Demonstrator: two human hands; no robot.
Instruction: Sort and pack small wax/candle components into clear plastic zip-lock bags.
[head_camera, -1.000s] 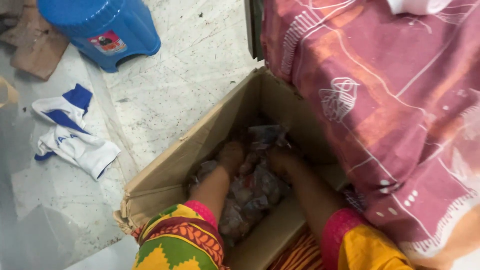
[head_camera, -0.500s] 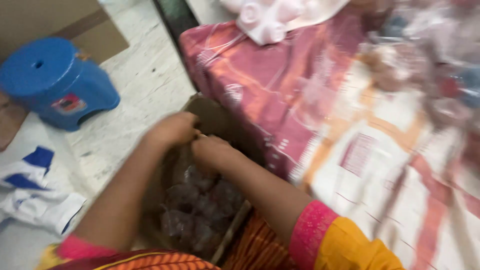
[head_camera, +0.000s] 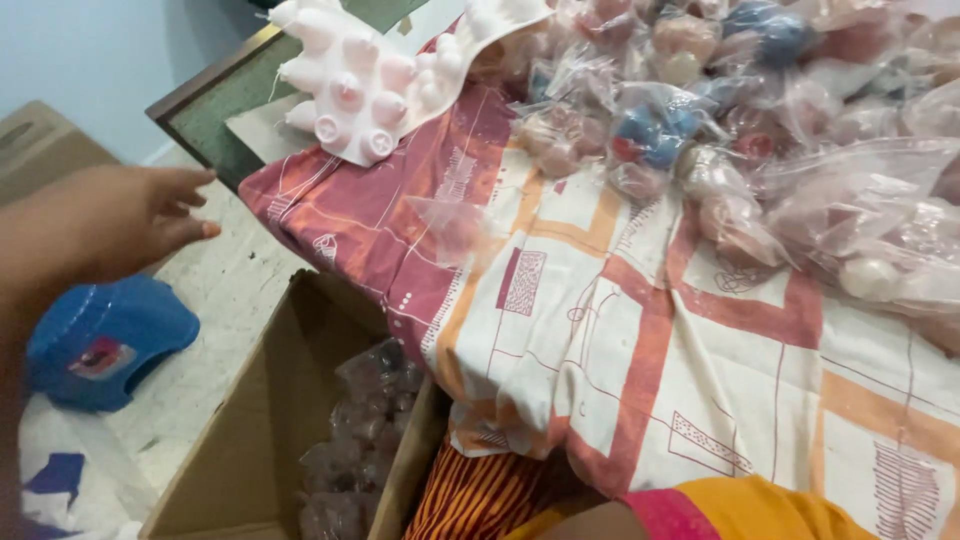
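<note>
My left hand (head_camera: 110, 222) is raised at the left edge with its fingers spread, holding nothing, above the floor beside an open cardboard box (head_camera: 250, 420). Clear plastic packets (head_camera: 365, 400) fill the box. A single small clear bag (head_camera: 450, 225) shows over the red part of the patterned cloth (head_camera: 640, 330), apart from my hand. Many clear bags of round pink, blue and cream pieces (head_camera: 740, 130) are piled on the cloth at the upper right. My right hand is out of sight; only its pink and yellow sleeve (head_camera: 740, 505) shows at the bottom edge.
A white moulded tray with round bumps (head_camera: 370, 80) lies at the cloth's top edge over a dark green board (head_camera: 215, 120). A blue plastic stool (head_camera: 100, 340) stands on the floor to the left. White and blue rags (head_camera: 60, 485) lie at the bottom left.
Both hands have left the box. My left hand has lifted up to the left and opened, the right has dropped out of view, and the view has swung up onto the cloth and bags.
</note>
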